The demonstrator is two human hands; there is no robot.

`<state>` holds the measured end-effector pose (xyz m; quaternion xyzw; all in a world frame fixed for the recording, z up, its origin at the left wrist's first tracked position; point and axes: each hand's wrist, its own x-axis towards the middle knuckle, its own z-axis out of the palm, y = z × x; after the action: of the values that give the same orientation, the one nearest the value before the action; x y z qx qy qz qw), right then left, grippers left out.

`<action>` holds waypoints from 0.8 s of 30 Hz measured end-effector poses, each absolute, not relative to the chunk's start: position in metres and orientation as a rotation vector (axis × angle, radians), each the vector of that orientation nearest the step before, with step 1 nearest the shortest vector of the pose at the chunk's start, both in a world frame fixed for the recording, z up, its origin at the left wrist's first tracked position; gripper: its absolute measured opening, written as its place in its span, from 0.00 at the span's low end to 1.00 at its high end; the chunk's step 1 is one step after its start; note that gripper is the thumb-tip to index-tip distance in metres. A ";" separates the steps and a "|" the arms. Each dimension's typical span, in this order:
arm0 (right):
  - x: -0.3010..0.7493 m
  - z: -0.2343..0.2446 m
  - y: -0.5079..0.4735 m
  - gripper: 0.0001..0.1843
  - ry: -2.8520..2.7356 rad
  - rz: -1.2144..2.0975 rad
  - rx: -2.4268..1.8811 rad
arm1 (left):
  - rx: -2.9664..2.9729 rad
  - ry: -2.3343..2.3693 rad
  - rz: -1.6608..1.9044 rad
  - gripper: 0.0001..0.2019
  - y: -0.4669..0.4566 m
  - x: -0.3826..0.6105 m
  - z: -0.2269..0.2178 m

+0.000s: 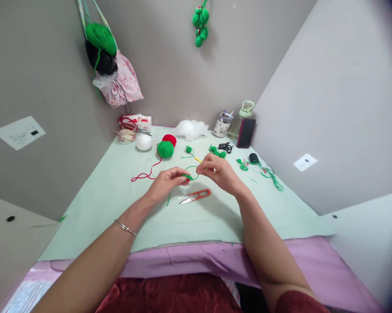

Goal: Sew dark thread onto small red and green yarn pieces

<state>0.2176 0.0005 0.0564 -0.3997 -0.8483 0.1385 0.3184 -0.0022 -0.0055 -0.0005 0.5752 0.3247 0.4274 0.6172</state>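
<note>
My left hand (168, 181) pinches a small green and red crocheted piece (188, 177) between thumb and fingers, over the middle of the table. From that piece a green yarn strand (192, 167) loops across to my right hand (217, 171), whose thumb and fingertips are closed on it. Whether a needle is also in those fingertips is too small to tell. Just beyond the right hand is a hook with a yellow grip (198, 160), partly hidden by the fingers. Orange-handled thread snips (196, 196) lie on the table below both hands.
Behind my hands sit a green yarn ball (165, 149), a red yarn ball (169, 140), a white ball (144, 142) and white stuffing (191, 129). Small green pieces (218, 151) and black scissors (226, 148) lie right. A pen cup (222, 126), bottle (242, 119) and phone (246, 133) stand behind.
</note>
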 end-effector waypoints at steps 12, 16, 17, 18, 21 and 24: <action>0.216 0.053 0.001 0.08 -2.285 0.348 -1.020 | 1.321 0.782 0.980 0.11 -0.008 -0.001 0.003; 0.214 0.052 0.001 0.08 -2.304 0.354 -0.998 | 1.328 0.794 0.970 0.11 -0.009 0.000 0.004; 0.214 0.051 0.001 0.08 -2.306 0.356 -0.994 | 1.328 0.799 0.968 0.11 -0.009 0.000 0.004; 0.214 0.051 0.002 0.08 -2.307 0.356 -0.995 | 1.328 0.804 0.966 0.11 -0.009 0.000 0.005; 0.214 0.051 0.002 0.07 -2.302 0.352 -1.018 | 1.329 0.804 0.964 0.11 -0.009 0.000 0.004; 0.214 0.052 0.001 0.07 -2.301 0.384 -1.022 | 1.333 0.793 0.959 0.10 -0.009 -0.001 0.003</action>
<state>0.2145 0.0014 0.0517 -0.3835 -0.8639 0.1440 0.2929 -0.0006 -0.0085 0.0029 0.5779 0.3439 0.4159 0.6121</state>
